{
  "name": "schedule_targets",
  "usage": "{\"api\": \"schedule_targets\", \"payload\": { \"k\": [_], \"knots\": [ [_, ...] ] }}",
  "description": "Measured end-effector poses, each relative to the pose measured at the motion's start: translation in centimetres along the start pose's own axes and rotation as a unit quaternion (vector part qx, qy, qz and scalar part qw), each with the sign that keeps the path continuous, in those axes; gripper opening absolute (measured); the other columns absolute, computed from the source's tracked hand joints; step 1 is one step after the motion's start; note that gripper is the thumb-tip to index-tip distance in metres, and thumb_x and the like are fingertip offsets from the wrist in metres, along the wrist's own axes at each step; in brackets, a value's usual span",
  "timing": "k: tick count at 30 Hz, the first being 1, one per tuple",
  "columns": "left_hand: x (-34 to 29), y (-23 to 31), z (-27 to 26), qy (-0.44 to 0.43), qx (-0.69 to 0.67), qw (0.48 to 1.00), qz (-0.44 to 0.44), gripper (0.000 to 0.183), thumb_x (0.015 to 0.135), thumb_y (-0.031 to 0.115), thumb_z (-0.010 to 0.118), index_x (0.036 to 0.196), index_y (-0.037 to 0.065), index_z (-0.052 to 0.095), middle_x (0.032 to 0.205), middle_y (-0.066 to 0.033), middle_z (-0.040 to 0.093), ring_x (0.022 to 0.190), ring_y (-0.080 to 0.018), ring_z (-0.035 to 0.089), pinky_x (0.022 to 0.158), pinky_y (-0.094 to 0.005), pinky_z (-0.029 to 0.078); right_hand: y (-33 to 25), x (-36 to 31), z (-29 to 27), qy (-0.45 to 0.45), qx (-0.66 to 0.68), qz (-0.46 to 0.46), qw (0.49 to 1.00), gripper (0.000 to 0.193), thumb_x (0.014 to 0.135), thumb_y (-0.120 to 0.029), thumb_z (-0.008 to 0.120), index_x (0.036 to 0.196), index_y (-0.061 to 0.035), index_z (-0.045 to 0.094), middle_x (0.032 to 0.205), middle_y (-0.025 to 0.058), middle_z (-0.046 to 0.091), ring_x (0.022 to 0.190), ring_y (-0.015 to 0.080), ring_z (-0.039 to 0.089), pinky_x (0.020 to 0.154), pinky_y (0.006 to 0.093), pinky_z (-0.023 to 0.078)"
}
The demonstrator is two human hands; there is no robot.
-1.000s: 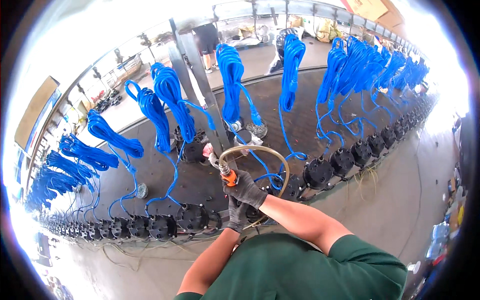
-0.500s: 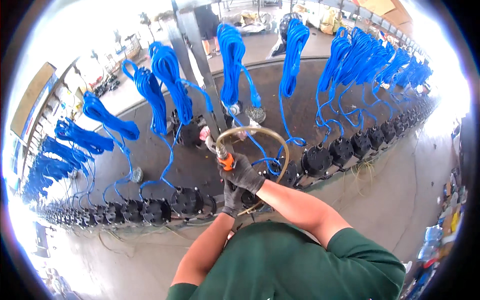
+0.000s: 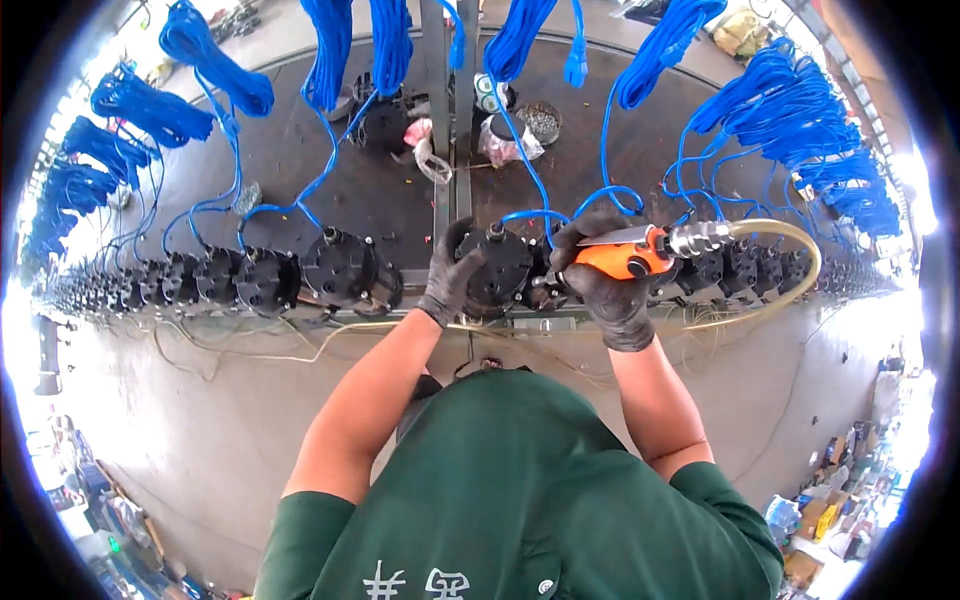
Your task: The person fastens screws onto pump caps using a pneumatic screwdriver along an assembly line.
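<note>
Blue coiled cable bundles at left (image 3: 215,60): hanging over the far part of the flat dark bench (image 3: 390,215), with thin blue leads trailing down toward the near edge
Round black housings at left (image 3: 340,272): lined up side by side along the near edge, apart from both hands
Left hand in a dark grey glove (image 3: 450,278): placed against the left side of the middle housing, with thumb and fingers spread instead of closed, seemingly bracing more than gripping
Middle housing, round and black with a short stud on top (image 3: 503,262): sitting at the near edge between the two hands, just below a looping blue lead; judged to be at the steadying and lining-up step
Right hand in a matching dark glove (image 3: 612,300): wrapped firmly around the tool, just right of the middle housing
Orange handheld tool with silver lever and metal coupling (image 3: 628,260): held nearly level, coupling end to the right; too covered by fingers to make out a working tip or any contact; probably calling next for a careful turn of the wrist toward the middle housing, with left fingers clear
Yellowish translucent hose (image 3: 816,262): curving right from the coupling and back toward the near edge, likely to need slack for that turn
</note>
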State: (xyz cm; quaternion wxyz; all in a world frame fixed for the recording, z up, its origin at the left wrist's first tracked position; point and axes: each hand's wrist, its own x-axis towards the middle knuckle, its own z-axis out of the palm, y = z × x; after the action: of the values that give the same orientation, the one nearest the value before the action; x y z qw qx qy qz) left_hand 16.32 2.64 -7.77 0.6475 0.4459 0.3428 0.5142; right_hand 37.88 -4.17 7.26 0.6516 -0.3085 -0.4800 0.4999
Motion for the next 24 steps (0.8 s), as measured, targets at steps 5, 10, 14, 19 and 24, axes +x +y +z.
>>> {"api": "schedule_targets", "payload": {
  "k": [5,10,14,19,24],
  "knots": [
    [-0.6,-0.3,0.1,-0.005,-0.055,0.998,-0.038,0.071,0.08,0.021,0.077,0.141,0.003,0.047,0.127,-0.012,0.059,0.115,-0.0219,0.058,0.099,-0.0347,0.049,4.0,-2.1,-1.7,-0.004,0.028,0.062,0.998,0.053,0.074,-0.004,0.085,0.121,-0.0052,0.062,0.108,0.0122,0.071,0.093,0.0189,0.069,0.082,0.0333,0.058],
    [-0.4,-1.1,-0.5,-0.028,-0.089,0.995,-0.045,0.066,0.084,0.024,0.079,0.139,0.004,0.048,0.13,-0.0104,0.06,0.118,-0.0227,0.059,0.101,-0.0383,0.05,6.5,-1.8,-1.3,-0.035,0.053,0.105,0.992,0.055,0.075,-0.003,0.084,0.124,-0.0056,0.059,0.112,0.0092,0.07,0.097,0.0173,0.068,0.087,0.0319,0.056],
    [-0.1,-0.7,-0.4,-0.005,-0.027,0.999,-0.021,0.063,0.084,0.025,0.076,0.136,-0.001,0.052,0.125,-0.0134,0.062,0.113,-0.0217,0.06,0.097,-0.0343,0.051,4.3,0.3,-1.0,-0.178,0.063,0.156,0.97,0.059,0.075,-0.006,0.086,0.127,-0.0044,0.058,0.112,0.0068,0.069,0.097,0.0147,0.067,0.087,0.0307,0.055],
    [0.2,-0.7,-0.3,-0.006,-0.047,0.999,-0.026,0.058,0.086,0.02,0.074,0.135,-0.001,0.051,0.124,-0.0145,0.063,0.11,-0.0225,0.062,0.096,-0.0347,0.053,5.3,0.7,-1.3,-0.27,0.045,0.193,0.942,0.052,0.072,-0.012,0.085,0.118,0.0011,0.065,0.108,0.0094,0.07,0.097,0.0168,0.067,0.089,0.0304,0.055],
    [0.2,-1.4,-0.9,0.011,-0.071,0.997,-0.04,0.057,0.088,0.018,0.074,0.136,-0.001,0.049,0.122,-0.014,0.063,0.108,-0.0226,0.064,0.093,-0.0334,0.055,6.1,0.0,-0.1,-0.243,-0.064,0.12,0.96,0.046,0.076,-0.013,0.087,0.114,-0.0048,0.064,0.103,0.0023,0.07,0.095,0.0134,0.065,0.088,0.0301,0.054]
  ]
}}
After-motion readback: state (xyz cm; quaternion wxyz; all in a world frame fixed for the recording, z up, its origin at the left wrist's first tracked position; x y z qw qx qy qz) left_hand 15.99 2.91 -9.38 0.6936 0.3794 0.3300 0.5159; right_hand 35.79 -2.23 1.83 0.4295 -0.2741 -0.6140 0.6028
